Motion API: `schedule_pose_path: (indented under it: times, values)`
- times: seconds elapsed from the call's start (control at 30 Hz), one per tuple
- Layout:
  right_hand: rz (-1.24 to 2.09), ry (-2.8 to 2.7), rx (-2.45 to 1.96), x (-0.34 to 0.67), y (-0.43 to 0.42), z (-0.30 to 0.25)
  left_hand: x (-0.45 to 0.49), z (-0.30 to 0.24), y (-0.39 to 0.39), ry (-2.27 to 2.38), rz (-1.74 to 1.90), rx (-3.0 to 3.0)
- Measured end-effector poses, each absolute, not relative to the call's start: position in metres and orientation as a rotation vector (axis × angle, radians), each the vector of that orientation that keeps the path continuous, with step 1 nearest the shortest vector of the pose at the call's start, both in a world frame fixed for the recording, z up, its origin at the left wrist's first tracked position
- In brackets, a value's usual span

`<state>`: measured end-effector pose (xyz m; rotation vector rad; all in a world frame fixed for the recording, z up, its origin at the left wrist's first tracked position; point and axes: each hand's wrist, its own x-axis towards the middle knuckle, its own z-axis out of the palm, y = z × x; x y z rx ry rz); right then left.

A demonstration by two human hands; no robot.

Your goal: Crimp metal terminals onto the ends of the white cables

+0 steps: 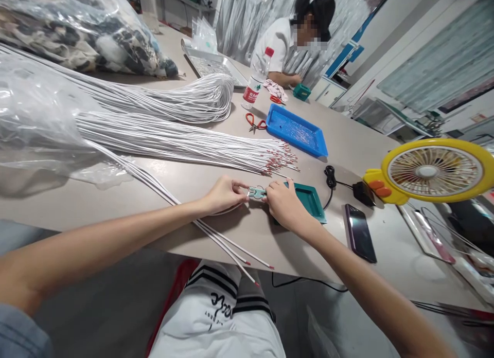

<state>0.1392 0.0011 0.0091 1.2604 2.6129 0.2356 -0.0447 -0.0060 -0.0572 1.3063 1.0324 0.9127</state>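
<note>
My left hand (226, 196) is closed in a pinch at the end of a white cable (233, 208) that runs back under the wrist. Between both hands, just above the table, sits a small pale green piece (256, 193) with a round outline; its exact kind is too small to make out. My right hand (284, 203) has its fingers closed on the right side of that piece. A dark green tray (317, 206) lies partly hidden behind my right hand. Several loose white cables with red tips (219, 234) pass beneath my left forearm and over the table edge.
Bundles of white cables (173, 139) lie across the left. Beyond are red-handled snips (252, 122), a blue tray (297, 130) and a water bottle (254, 85). A yellow fan (393, 173) and a phone (359, 233) are on the right. A co-worker (278, 44) sits opposite.
</note>
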Motion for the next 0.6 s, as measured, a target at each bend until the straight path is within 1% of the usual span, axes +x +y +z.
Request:
schedule_pose_path:
  times: [0.1,0.2,0.27,0.47,0.53,0.6]
  values:
    - [0.095,2.674,1.309,0.15,0.01,0.01,-0.046,-0.056,-0.006,1.024,0.924,1.312]
    - [-0.044,2.708,1.508,0.163,0.019,0.009,-0.047,-0.056,-0.006,1.004,0.928,1.332]
    - [-0.07,2.739,1.636,0.169,0.022,0.007,-0.047,-0.057,-0.005,1.002,0.931,1.351]
    - [-0.027,2.829,1.661,0.177,0.026,0.008,-0.048,-0.056,-0.006,0.966,0.95,1.299]
    - [0.051,2.893,1.661,0.178,0.022,0.012,-0.047,-0.054,-0.007,0.943,0.968,1.289]
    - [0.164,3.076,1.653,0.175,0.012,0.012,-0.047,-0.051,-0.009,0.936,0.998,1.306]
